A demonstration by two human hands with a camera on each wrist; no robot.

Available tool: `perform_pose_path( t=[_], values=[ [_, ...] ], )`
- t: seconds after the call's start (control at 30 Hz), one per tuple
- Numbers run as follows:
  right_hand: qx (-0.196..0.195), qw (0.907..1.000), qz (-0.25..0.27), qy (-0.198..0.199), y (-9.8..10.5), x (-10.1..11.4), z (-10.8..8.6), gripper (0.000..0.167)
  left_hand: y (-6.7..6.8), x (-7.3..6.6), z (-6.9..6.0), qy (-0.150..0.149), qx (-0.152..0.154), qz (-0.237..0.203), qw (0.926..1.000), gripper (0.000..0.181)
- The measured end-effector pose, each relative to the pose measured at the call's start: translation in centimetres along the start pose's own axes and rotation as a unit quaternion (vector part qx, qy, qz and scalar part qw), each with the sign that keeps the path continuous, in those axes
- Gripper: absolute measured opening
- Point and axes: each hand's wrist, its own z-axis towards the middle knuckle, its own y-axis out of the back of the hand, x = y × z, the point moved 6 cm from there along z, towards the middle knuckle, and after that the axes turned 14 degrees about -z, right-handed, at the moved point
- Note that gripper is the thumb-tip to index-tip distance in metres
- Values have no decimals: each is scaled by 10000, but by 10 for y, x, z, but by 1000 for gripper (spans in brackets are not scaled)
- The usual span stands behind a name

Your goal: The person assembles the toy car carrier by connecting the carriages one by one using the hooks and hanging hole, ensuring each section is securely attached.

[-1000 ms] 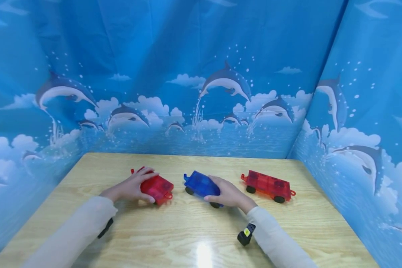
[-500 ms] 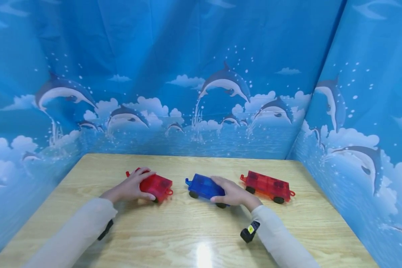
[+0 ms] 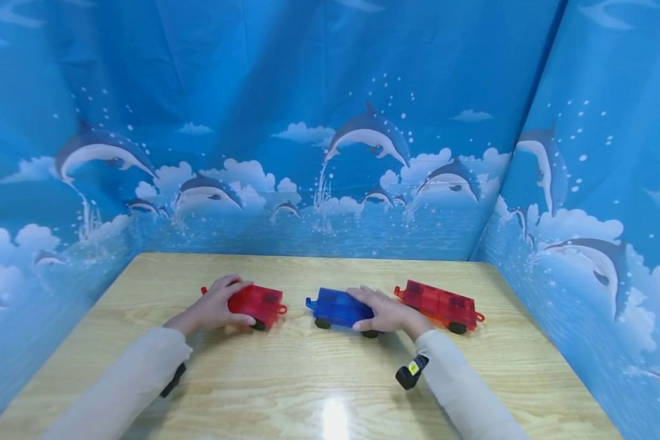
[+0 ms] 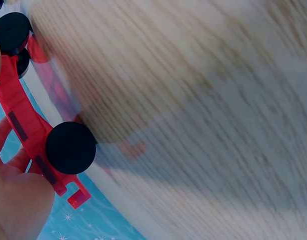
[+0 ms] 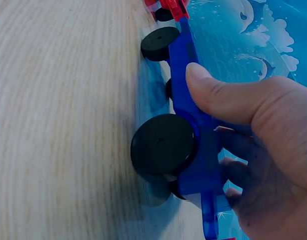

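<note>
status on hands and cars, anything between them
Left hand gripping one red car. Right hand gripping blue car. Those two apart, nothing seen between. Second red car unheld, to the right.

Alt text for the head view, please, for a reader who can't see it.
A person's left grip holds a translucent red toy wagon and their right grip a blue wagon, with a gap between the two. Another red wagon stands at the right on the wood-grain table, before a dolphin-print backdrop.
</note>
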Motion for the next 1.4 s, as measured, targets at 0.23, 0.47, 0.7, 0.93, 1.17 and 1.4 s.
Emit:
perform_pose_path(
  t=[0.23,0.47,0.7,0.93,1.17,1.4],
  values=[
    [48,9999,-91,35,0,-3,3,79,1,0,0,325,-85,-19,9994,96],
    [17,9997,-95,231,-3,3,9,79,-2,5,0,306,-140,-65,9994,97],
    [-75,9995,-61,300,-5,7,15,79,-2,6,2,49,-208,27,9998,96],
    [-100,9991,93,413,-5,13,17,79,-3,4,2,97,-241,-13,9997,96],
    [-114,9985,242,475,-6,14,24,80,-3,7,4,176,-349,-93,9992,97],
    [-76,9979,289,575,-6,18,29,80,-2,11,4,339,-412,-298,9981,98]
  ],
)
